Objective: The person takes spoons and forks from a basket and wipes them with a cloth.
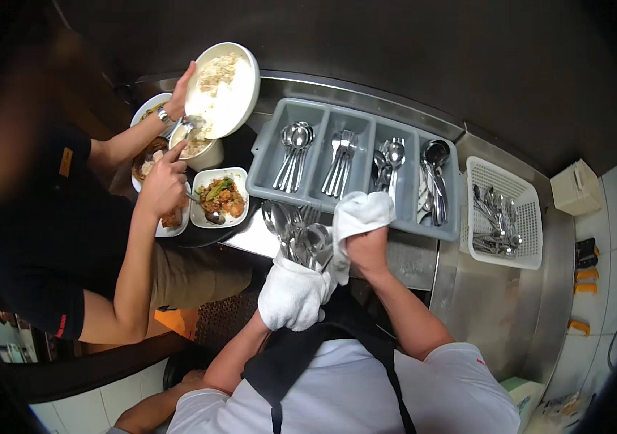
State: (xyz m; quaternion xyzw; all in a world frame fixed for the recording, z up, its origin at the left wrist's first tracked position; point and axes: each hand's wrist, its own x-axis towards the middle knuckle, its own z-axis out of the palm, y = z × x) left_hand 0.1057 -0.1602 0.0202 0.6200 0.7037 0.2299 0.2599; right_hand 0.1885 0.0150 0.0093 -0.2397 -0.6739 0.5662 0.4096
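A white towel (295, 293) wraps a bundle of spoons and forks (295, 233), heads pointing up and away from me. My left hand (256, 325) is closed around this bundle through the cloth, which hides its fingers. Close by on the right, my right hand (367, 249) grips another part of the towel, draped over its fingertips. Whether a piece of cutlery is inside that fold is hidden. Just beyond both hands lies a grey cutlery tray (360, 202) with separate compartments of spoons, forks and other utensils.
Right of the tray is a white perforated basket (473, 217) of loose cutlery. A co-worker (117, 289) on the left tilts a white bowl of rice (252, 90) over a smaller container (213, 155). Beside them is a square dish of food (236, 177). A steel wall edge (366, 98) runs behind.
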